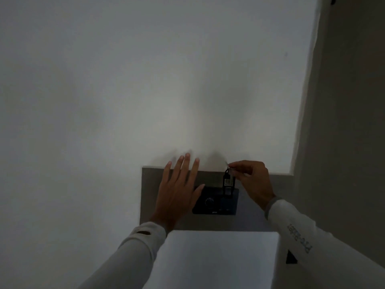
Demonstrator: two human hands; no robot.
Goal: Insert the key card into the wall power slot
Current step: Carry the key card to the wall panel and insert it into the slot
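Observation:
A small black key card hangs upright from a metal ring, pinched at the top by my right hand. Its lower end meets the top right of the black wall power slot unit, which has a round dial in its middle. How deep the card sits in the slot I cannot tell. My left hand rests flat with fingers spread against the grey wall panel, covering the unit's left edge and holding nothing.
The room is dim. A white box-like surface juts out just below the panel. A plain white wall fills the view above, and a darker wall or door frame runs down the right side.

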